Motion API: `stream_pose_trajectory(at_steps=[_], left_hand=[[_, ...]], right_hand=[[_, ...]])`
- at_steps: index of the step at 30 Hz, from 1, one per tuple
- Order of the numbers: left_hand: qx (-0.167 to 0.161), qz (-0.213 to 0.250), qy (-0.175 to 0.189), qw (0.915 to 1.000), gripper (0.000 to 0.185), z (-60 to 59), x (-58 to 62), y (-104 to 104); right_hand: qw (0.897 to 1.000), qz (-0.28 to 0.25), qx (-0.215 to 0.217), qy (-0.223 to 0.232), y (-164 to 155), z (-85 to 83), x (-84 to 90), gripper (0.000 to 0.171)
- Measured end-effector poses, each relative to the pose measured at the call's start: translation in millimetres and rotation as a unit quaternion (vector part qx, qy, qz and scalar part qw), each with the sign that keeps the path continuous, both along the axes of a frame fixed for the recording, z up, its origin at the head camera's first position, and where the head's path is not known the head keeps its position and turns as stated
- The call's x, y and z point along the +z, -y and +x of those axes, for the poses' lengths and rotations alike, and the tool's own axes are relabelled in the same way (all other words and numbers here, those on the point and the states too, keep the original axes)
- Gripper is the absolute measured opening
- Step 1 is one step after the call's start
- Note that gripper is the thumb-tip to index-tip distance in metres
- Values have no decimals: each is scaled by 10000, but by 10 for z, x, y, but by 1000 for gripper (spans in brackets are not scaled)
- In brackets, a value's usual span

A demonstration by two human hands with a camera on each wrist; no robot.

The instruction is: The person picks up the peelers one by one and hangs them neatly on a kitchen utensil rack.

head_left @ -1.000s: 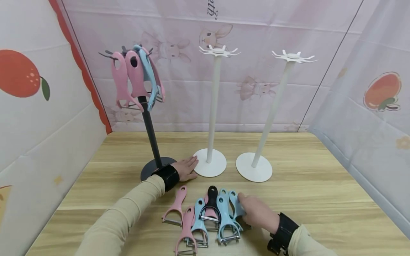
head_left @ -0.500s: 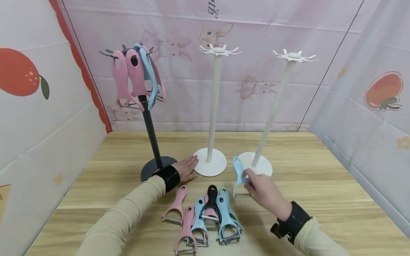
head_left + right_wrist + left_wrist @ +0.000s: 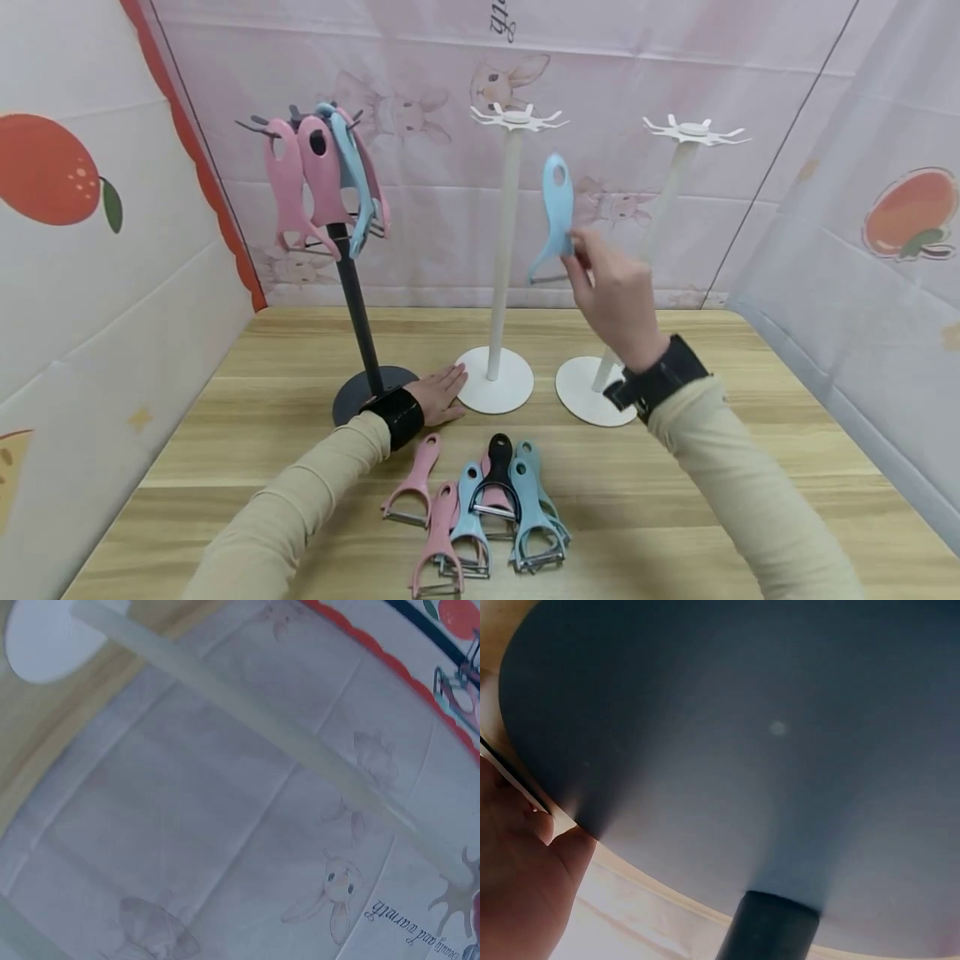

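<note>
In the head view my right hand [image 3: 618,296] pinches a light blue Y-shaped peeler [image 3: 557,200] by its lower part, near the blade. The peeler is held upright in the air between the two white stands, its holed handle end on top. My left hand [image 3: 441,396] lies flat with straight fingers, fingertips at the edge of the middle white stand's round base [image 3: 510,398]. The left wrist view shows the black stand's base [image 3: 705,787] beside the left hand [image 3: 525,877]. The right wrist view shows a white pole [image 3: 277,739] and hooks, not the held peeler.
Pink and light blue peelers [image 3: 322,175] hang on the black stand [image 3: 356,308]. The middle white stand [image 3: 505,242] and right white stand [image 3: 690,133] have bare hooks. Several pink, blue and black peelers [image 3: 498,471] lie in a pile at the table's front.
My right hand has taken the light blue peeler from the right side of the pile and raised it high above the table. The left hand has stayed in place.
</note>
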State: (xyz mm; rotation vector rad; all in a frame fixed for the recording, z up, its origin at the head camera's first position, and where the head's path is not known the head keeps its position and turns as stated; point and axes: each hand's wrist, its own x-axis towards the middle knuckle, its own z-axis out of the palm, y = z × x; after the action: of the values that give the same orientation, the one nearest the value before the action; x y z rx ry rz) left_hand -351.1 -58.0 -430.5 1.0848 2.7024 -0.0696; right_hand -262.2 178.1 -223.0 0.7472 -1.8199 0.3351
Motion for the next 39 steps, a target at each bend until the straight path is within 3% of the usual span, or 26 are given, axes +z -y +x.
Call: stream_pose_trajectory(at_steps=[3,7,12,21,28,35,39], left_hand=[[-40,49,-11,10000,66,24,21,12],[-55,87,9,9999,65,50,48,16],[-46,124,23,9999,66,63,76,7],[-20,48,-63,10000,68,-5,-24,7],[-30,0,-108,9999,67,-35,-64,8],[30,-40,93,9999,67,34,56,-14],[27,-45,90,9999,66,74,94,-18]], right_hand=[[9993,47,-217,-293,65,-140,179,15],[9989,105,-326,-329,125,-267,278,14],[9989,57,-340,-309,145,-337,264,13],[9994,-131,-316,98,103,-367,186,17],[9971,-116,-497,565,11,-270,-55,20],[9938,320,-357,1002,-41,-65,-467,20],[9837,634,-135,1678,-29,81,-768,22]])
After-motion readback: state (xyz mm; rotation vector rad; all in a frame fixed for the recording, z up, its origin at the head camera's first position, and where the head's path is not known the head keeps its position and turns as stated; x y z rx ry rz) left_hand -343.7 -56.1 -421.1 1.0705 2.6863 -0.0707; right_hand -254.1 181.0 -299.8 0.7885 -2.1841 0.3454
